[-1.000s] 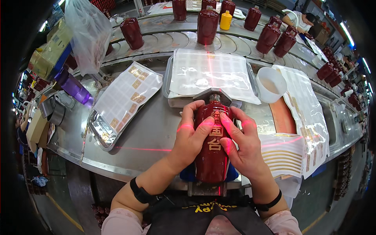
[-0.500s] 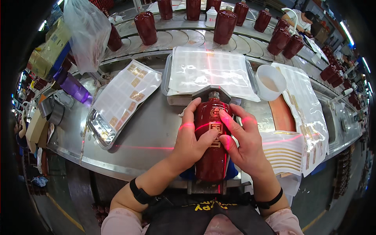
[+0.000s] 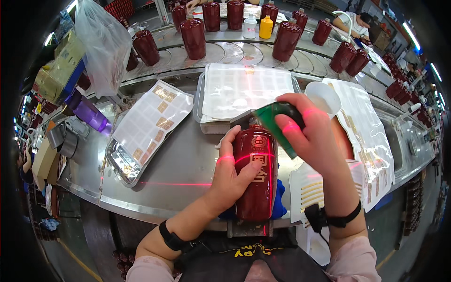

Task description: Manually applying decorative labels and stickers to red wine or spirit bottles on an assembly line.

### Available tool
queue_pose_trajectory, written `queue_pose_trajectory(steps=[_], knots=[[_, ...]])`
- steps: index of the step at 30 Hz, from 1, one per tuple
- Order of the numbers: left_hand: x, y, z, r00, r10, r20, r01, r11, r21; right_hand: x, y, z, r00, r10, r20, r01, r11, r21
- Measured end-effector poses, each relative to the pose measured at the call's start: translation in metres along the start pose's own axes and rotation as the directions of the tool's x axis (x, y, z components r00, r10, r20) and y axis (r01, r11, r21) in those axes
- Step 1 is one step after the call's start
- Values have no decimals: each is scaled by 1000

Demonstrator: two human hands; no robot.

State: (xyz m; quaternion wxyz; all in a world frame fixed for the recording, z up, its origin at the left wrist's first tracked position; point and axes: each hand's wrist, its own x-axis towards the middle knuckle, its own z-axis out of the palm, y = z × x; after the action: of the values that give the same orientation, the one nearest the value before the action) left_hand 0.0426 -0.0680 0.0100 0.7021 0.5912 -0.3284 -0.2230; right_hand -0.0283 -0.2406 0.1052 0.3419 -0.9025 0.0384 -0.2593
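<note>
A dark red glass bottle (image 3: 255, 199) with gold lettering and a gold emblem rests in front of me, its neck pointing away. My left hand (image 3: 226, 176) is closed round its left side, the thumb pressed on the lettering. Above the bottle's upper right side, my right hand (image 3: 318, 136) grips a green flat-bladed scraper (image 3: 276, 128). The scraper's blade covers part of the bottle's shoulder; whether it touches the glass I cannot tell. Under the bottle are a blue cloth (image 3: 280, 197) and a metal holder (image 3: 249, 229). Red laser lines cross the bottle and both hands.
Label sheets (image 3: 249, 89) lie on a tray (image 3: 199, 101) ahead, with another sheet (image 3: 162, 110) to the left. A white cup (image 3: 324, 96) and gold-striped strips (image 3: 312, 190) are on the right. Beyond, a conveyor (image 3: 216, 54) carries several red bottles. Two people sit across it.
My right hand has left the bottle and now holds the green scraper above it. My left hand stays on the bottle. The conveyor bottles have shifted, and a yellow bottle has appeared among them.
</note>
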Motion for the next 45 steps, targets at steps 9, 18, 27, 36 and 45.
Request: queue_pose_trajectory(steps=[9, 18, 27, 36, 45], knots=[[14, 3, -2, 994, -105, 28, 108, 945, -308, -66, 6, 29, 989, -136, 58, 146, 967, -208], [16, -2, -2, 998, -59, -4, 57, 979, -196, -64, 10, 31, 987, -154, 55, 163, 949, -270], [32, 5, -7, 979, -204, 18, 203, 957, -206, -60, 10, 27, 979, -188, 73, 201, 929, -312], [32, 0, -7, 987, -160, -3, 160, 987, -10, -59, 6, 27, 977, -204, 61, 212, 923, -320], [20, 1, -8, 992, -114, 60, 124, 966, -225, -37, 7, 9, 978, -204, -43, 196, 969, -150]])
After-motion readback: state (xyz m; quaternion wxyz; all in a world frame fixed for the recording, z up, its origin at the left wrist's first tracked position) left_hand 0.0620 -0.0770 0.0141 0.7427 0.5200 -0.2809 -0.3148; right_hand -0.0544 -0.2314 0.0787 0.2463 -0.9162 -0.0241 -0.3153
